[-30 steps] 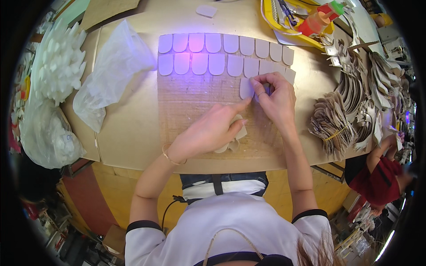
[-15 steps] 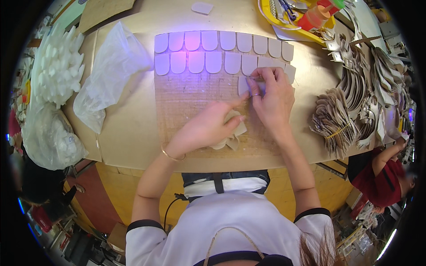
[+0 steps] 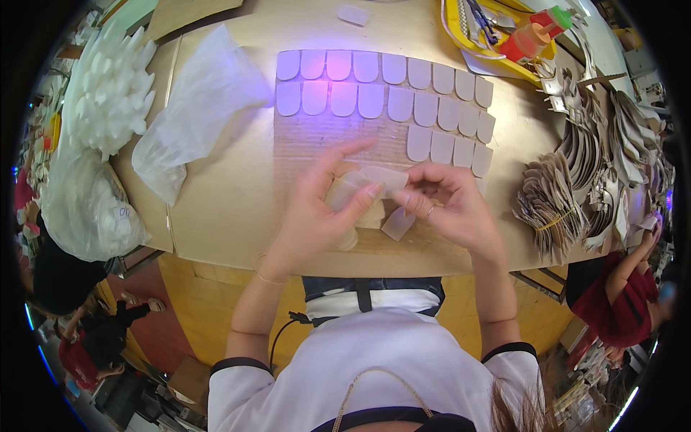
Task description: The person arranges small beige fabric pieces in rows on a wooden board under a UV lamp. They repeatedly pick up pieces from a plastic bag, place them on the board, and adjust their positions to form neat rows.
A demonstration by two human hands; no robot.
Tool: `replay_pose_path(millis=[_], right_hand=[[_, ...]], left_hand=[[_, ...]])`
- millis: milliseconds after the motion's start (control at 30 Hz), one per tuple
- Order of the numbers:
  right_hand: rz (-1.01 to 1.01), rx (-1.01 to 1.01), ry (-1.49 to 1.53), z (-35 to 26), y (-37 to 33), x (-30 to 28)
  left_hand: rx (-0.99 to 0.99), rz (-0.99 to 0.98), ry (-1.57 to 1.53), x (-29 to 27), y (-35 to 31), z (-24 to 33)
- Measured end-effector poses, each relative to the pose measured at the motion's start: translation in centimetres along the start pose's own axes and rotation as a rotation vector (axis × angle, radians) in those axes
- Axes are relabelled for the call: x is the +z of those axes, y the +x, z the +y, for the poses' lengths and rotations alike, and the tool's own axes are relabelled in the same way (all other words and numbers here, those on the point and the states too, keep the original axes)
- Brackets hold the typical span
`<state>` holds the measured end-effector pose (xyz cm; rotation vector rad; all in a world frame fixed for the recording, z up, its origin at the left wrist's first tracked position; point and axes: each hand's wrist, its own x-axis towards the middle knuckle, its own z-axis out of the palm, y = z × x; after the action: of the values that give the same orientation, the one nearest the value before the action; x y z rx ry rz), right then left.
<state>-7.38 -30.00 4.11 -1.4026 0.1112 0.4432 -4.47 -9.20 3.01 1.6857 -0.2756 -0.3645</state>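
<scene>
Pale tiles, both hands busy

Translucent white, a rounded tile [image 3: 385, 180] sits pinched between the left hand [image 3: 317, 209] and the right hand [image 3: 450, 205], lifted just above the cardboard sheet [image 3: 324, 140] near the counter's front edge. Left thumb and fingers close on the tile's left end, the forefinger stretched out straight; the right fingertips curl round its other end. Another loose tile [image 3: 398, 223] lies under the hands, beside a small stack I cannot make out clearly. Rows of matching tiles [image 3: 381, 86] overlap along the sheet's far edge. A crumpled plastic bag [image 3: 194, 115] rests toward the counter's [image 3: 216, 223] left side, bundled brown cutouts [image 3: 551, 209] toward its right edge.
</scene>
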Motion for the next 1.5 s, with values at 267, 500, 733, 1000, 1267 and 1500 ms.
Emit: replay_pose_path(millis=[267,500,733,1000,1267,1500], right_hand=[[0.212,-0.367,-0.967,-1.6,5.0,-4.2],[-0.233,-0.137,-1.195,-3.5,9.0,-5.3],[-0.204,-0.168,-1.279,-3.0,9.9,-5.1],[-0.124,-0.17,-1.298,-2.4,9.8,-4.4],[-0.004,-0.251,-1.332,-1.4,9.5,-4.1],[0.306,-0.275,-1.355,-1.1,6.9,-3.4]], left_hand=[[-0.001,0.014,0.143,1.1,-0.3,-0.9],[-0.23,-0.26,0.358,-0.2,0.4,0.6],[-0.009,-0.231,0.438,0.8,1.3,-0.8],[-0.082,-0.278,0.453,1.2,2.0,-0.6],[-0.007,-0.268,0.427,1.6,2.6,-1.5],[-0.001,-0.23,0.305,0.6,2.0,-2.2]])
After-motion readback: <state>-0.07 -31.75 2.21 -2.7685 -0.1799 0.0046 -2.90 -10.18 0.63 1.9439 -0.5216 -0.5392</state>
